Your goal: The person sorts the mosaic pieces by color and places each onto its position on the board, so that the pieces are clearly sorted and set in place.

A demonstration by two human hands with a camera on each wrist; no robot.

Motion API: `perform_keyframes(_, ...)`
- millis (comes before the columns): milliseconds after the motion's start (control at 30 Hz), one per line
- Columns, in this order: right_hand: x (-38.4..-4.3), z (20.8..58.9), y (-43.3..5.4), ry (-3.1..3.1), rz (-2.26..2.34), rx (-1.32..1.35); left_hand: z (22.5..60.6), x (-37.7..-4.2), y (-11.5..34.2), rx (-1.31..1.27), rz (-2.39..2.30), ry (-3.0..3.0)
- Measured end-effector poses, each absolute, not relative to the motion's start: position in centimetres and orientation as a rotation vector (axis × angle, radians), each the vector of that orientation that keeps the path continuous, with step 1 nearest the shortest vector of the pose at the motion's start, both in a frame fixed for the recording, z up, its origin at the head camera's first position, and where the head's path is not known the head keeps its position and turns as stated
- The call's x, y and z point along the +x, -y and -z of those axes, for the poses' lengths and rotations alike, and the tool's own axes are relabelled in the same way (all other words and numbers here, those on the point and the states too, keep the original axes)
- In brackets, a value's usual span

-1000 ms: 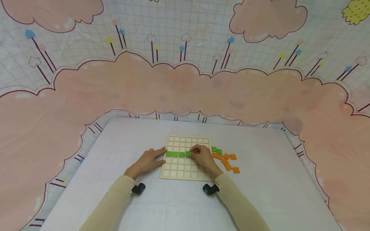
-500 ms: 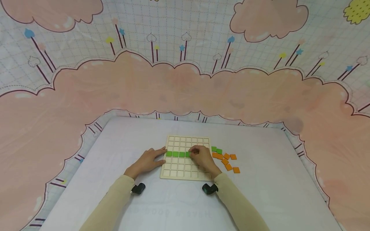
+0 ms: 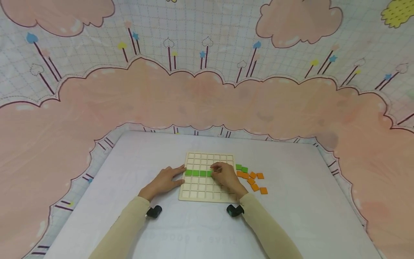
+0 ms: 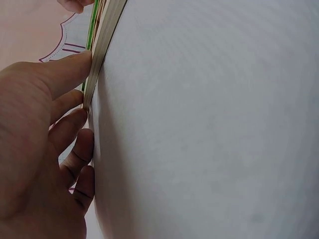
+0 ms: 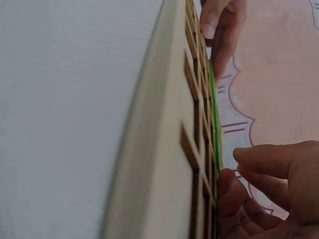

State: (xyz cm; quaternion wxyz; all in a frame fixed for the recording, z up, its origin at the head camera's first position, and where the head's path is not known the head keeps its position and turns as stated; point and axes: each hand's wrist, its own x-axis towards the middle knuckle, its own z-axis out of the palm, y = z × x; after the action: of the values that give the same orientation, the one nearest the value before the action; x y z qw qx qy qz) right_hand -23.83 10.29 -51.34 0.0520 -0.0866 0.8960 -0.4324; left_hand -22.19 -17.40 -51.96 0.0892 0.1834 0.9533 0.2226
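Note:
A pale wooden grid board lies on the table, with a row of green square tiles set in its cells from the left edge. My left hand rests at the board's left edge, fingers and thumb spread along the rim; the left wrist view shows thumb and fingertips against the board's side. Over the right end of the green row is my right hand, its thumb and index finger apart. In the right wrist view, a bent fingertip of it touches the board by the last green tile. Nothing shows between its fingers.
Right of the board lie two loose green tiles and several loose orange tiles. The white table is backed by a cloth printed with clouds. Black wrist cameras hang below both sleeves.
The right hand's index finger has lifted away from the last green tile, which now sits level in line with the others. The left hand keeps its place at the board's edge.

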Motion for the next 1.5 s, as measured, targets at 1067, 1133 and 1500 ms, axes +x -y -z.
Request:
perform_keyframes(1067, -21.9, 46.2, -15.2, -2.876, 1.421, -0.319, 52.5, -22.1, 17.6, 0.533, -0.684, -2.835)
perform_keyframes(1133, -22.0, 46.4, -15.8, -2.878, 1.430, -0.302, 52.5, -22.1, 17.6, 0.534, -0.677, -2.837)
perform_keyframes(1500, -22.0, 47.4, -18.9, -2.907, 1.355, -0.151, 52.3, -22.2, 17.5, 0.529, -0.673, -2.838)
